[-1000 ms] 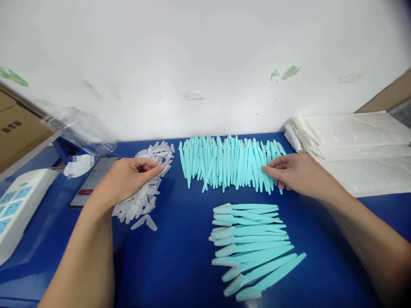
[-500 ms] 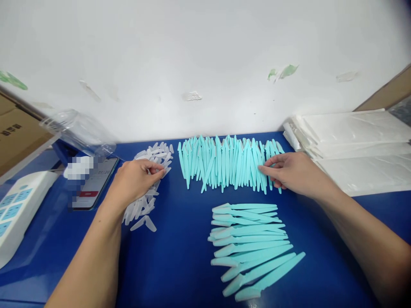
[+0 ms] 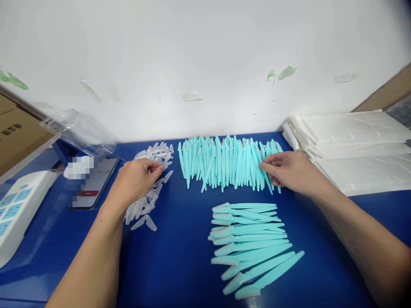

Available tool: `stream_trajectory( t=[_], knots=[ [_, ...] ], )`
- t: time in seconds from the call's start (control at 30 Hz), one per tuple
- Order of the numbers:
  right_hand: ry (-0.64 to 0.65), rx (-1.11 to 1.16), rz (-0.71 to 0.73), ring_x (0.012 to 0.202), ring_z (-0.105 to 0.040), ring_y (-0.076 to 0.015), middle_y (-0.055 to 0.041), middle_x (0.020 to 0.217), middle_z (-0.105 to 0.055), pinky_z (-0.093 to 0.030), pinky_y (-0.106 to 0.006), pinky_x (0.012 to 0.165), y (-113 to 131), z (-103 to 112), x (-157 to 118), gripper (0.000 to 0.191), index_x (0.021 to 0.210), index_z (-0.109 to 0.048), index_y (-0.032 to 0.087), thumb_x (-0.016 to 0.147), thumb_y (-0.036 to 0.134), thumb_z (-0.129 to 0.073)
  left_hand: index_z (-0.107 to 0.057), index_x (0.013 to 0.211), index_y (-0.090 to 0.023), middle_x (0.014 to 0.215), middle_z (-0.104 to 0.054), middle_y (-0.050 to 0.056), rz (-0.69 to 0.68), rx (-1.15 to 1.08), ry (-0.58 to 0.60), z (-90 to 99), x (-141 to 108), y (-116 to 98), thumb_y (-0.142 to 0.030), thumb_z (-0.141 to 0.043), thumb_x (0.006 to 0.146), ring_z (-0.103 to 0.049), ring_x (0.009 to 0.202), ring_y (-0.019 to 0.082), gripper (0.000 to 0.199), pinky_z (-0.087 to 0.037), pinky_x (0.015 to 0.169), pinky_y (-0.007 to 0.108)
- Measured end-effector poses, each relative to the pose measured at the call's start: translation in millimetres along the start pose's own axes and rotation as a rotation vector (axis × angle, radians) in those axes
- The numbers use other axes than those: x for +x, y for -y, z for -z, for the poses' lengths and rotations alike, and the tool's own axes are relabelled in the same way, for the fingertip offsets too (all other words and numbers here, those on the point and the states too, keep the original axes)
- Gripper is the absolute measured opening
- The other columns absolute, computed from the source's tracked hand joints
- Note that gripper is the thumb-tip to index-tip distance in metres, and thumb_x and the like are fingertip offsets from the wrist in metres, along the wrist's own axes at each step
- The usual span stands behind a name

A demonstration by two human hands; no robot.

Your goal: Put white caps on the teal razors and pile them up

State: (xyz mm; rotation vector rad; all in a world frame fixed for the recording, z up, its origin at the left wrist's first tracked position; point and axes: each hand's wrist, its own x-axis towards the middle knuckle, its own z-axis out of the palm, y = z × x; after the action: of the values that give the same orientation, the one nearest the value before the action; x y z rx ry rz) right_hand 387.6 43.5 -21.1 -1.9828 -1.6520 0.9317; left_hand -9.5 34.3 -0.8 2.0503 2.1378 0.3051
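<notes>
My left hand (image 3: 138, 179) is over a loose pile of small translucent blade caps (image 3: 150, 200), its thumb and forefinger pinched together. Whether a cap is between those fingertips, I cannot make out. A row of turquoise eyebrow razors (image 3: 221, 164) stands side by side along the back of the table. At the row's right end, my right hand (image 3: 285, 171) is closed with thumb and fingers on one turquoise razor (image 3: 265, 173), which tilts within the row. Nearer to me, several turquoise razors (image 3: 253, 246) lie crosswise with pale covers over their heads at the left.
A clear plastic jar (image 3: 80, 130) lies on its side at the back left. Below it are a phone (image 3: 96, 184) and a white power strip (image 3: 27, 205). White plastic bags (image 3: 359, 149) are stacked at the right. A cardboard box (image 3: 19, 132) stands far left.
My right hand has shifted slightly, and the razor at its fingertips has tilted. My left fingertips have drawn back a little to the left, baring a cap on the table.
</notes>
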Motion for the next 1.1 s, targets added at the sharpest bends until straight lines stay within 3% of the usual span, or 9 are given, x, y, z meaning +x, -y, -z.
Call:
stream_trajectory(
  t=[0.13, 0.2, 0.3, 0.37, 0.43, 0.53, 0.63, 1.1],
  knots=[
    [-0.045, 0.035, 0.014, 0.045, -0.047, -0.0113, 0.0032, 0.058, -0.060, -0.039, -0.029, 0.049, 11.5, 11.7, -13.5, 0.018, 0.087, -0.075, 0.020, 0.089, 0.037, -0.072, -0.078, 0.102, -0.021, 0.103, -0.081, 0.007, -0.022, -0.199, -0.070, 9.4, -6.1, -6.8, -0.057, -0.061, 0.095, -0.070, 0.080, 0.024, 0.040, -0.052, 0.074, 0.034],
    [0.038, 0.119, 0.108, 0.049, -0.043, -0.0107, 0.0034, 0.063, -0.060, -0.034, -0.029, 0.050, 17.5, 18.0, -23.6, 0.022, 0.088, -0.075, 0.022, 0.087, 0.043, -0.077, -0.072, 0.107, -0.021, 0.103, -0.080, 0.007, -0.033, -0.451, 0.012, 12.8, -11.6, -15.1, -0.060, -0.063, 0.098, -0.072, 0.080, 0.022, 0.042, -0.055, 0.072, 0.032],
    [0.371, 0.266, 0.258, 0.066, -0.055, -0.0149, 0.0000, 0.077, -0.068, -0.042, -0.029, 0.060, 24.7, 22.4, -38.8, 0.024, 0.089, -0.073, 0.023, 0.089, 0.046, -0.079, -0.066, 0.102, -0.020, 0.091, -0.077, 0.005, -0.058, -0.753, 0.245, 12.7, -21.2, -33.0, -0.061, -0.064, 0.100, -0.071, 0.071, 0.018, 0.042, -0.057, 0.062, 0.029],
    [0.609, 0.331, 0.272, 0.076, -0.062, -0.0173, -0.0018, 0.083, -0.072, -0.047, -0.030, 0.069, 28.0, 20.6, -46.6, 0.022, 0.092, -0.070, 0.023, 0.094, 0.044, -0.075, -0.068, 0.097, -0.019, 0.083, -0.075, 0.004, -0.073, -0.839, 0.369, 9.8, -27.2, -44.6, -0.059, -0.068, 0.099, -0.069, 0.065, 0.016, 0.040, -0.058, 0.059, 0.028],
    [0.738, 0.360, 0.234, 0.076, -0.062, -0.0167, -0.0001, 0.081, -0.069, -0.048, -0.030, 0.070, 29.3, 16.4, -51.2, 0.021, 0.100, -0.069, 0.024, 0.098, 0.045, -0.072, -0.073, 0.099, -0.018, 0.082, -0.076, 0.004, -0.081, -0.917, 0.476, 6.6, -31.8, -52.5, -0.055, -0.074, 0.097, -0.070, 0.067, 0.016, 0.037, -0.059, 0.061, 0.027],
    [0.756, 0.340, 0.173, 0.063, -0.049, -0.0126, 0.0048, 0.072, -0.054, -0.039, -0.027, 0.058, 27.4, 9.4, -52.5, 0.028, 0.109, -0.071, 0.025, 0.099, 0.051, -0.071, -0.074, 0.105, -0.020, 0.086, -0.078, 0.004, -0.091, -1.026, 0.635, 4.0, -35.9, -57.1, -0.048, -0.077, 0.097, -0.071, 0.071, 0.015, 0.029, -0.060, 0.063, 0.026],
    [0.744, 0.295, 0.168, 0.060, -0.034, -0.0111, 0.0059, 0.071, -0.044, -0.029, -0.027, 0.053, 23.7, 4.9, -50.6, 0.030, 0.105, -0.073, 0.025, 0.099, 0.054, -0.070, -0.070, 0.104, -0.021, 0.086, -0.078, 0.003, -0.103, -1.062, 0.714, 3.2, -37.8, -59.2, -0.043, -0.076, 0.100, -0.071, 0.073, 0.013, 0.023, -0.059, 0.064, 0.023],
    [0.764, 0.295, 0.203, 0.060, -0.031, -0.0116, 0.0059, 0.072, -0.044, -0.026, -0.026, 0.053, 23.4, 2.5, -50.9, 0.015, 0.099, -0.075, 0.026, 0.099, 0.040, -0.071, -0.068, 0.100, -0.020, 0.086, -0.079, 0.002, -0.120, -1.066, 0.675, -2.1, -39.9, -69.3, -0.039, -0.073, 0.102, -0.067, 0.069, 0.012, 0.021, -0.056, 0.065, 0.024]
  ],
)
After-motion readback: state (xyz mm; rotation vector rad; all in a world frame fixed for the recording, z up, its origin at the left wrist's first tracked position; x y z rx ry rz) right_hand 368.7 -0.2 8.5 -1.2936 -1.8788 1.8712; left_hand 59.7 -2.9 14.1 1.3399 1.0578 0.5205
